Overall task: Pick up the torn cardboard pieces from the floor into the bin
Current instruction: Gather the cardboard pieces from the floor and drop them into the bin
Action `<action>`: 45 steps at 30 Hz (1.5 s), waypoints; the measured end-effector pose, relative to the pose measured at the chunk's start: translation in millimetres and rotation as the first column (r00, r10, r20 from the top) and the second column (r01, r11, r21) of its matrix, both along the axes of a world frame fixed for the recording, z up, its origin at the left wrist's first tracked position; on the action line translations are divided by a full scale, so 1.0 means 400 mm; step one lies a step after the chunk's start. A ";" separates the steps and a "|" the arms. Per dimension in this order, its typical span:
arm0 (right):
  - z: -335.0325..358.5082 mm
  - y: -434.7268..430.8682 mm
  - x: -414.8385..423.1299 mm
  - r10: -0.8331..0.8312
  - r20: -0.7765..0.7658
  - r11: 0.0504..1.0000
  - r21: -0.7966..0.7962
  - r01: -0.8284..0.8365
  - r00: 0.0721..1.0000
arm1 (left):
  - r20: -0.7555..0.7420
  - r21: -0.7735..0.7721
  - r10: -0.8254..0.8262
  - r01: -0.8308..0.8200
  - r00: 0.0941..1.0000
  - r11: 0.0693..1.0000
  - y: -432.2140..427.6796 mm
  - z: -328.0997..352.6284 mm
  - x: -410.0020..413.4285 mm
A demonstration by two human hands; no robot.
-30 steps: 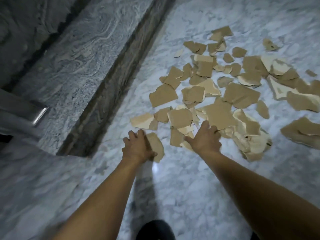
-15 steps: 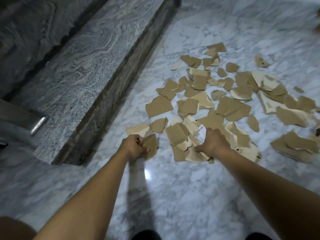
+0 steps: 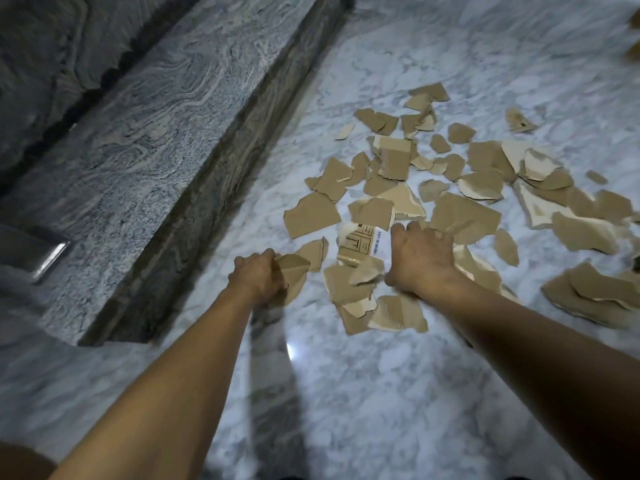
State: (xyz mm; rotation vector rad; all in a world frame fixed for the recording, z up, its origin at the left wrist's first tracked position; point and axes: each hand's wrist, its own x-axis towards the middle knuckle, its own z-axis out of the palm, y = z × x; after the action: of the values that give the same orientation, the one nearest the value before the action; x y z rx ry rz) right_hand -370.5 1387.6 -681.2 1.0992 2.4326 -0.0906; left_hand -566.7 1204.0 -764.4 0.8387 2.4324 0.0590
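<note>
Several torn brown cardboard pieces [image 3: 464,216] lie scattered over the white marble floor [image 3: 346,393], mostly to the centre and right. My left hand [image 3: 258,277] grips one brown piece [image 3: 294,273] near the pile's left edge. My right hand [image 3: 420,259] reaches into the pile with fingers curled over a piece [image 3: 479,271] beneath it; how firmly it holds is hidden. A piece with a white printed label [image 3: 362,242] lies between my hands. More pieces [image 3: 377,306] lie just in front of my right wrist. No bin is in view.
A long grey granite step [image 3: 145,161] runs along the left, its dark edge bordering the floor. A metal strip [image 3: 52,258] shows at the far left. A bright light reflection [image 3: 291,351] sits on the floor between my forearms.
My right hand has moved right and further into the pile, uncovering the labelled piece. The pieces it held half a second ago now lie loose by its wrist. My left hand keeps its piece.
</note>
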 end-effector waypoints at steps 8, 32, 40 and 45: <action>-0.002 -0.007 -0.004 0.110 0.095 0.989 0.090 -0.118 0.989 | 0.096 0.054 0.136 -0.142 0.986 0.988 -0.041 0.003 0.014; 0.066 0.087 0.019 -0.098 0.107 0.977 -0.179 0.116 0.989 | 0.183 0.080 0.056 -0.072 0.981 0.994 -0.080 0.107 -0.083; -0.022 0.046 0.085 -0.212 0.059 0.842 -0.496 0.213 0.976 | 0.275 0.114 0.059 -0.093 0.960 0.989 -0.038 0.111 -0.007; -0.037 0.064 0.119 -0.276 0.050 0.846 -0.462 0.267 0.960 | 0.219 0.204 0.000 -0.046 0.976 0.978 -0.001 0.124 0.020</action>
State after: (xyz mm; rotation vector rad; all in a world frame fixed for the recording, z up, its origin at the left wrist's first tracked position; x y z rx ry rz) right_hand -323.0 1413.3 -696.0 1.2003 2.0858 -0.7410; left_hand -558.7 1203.6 -715.0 0.8457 2.2537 0.3998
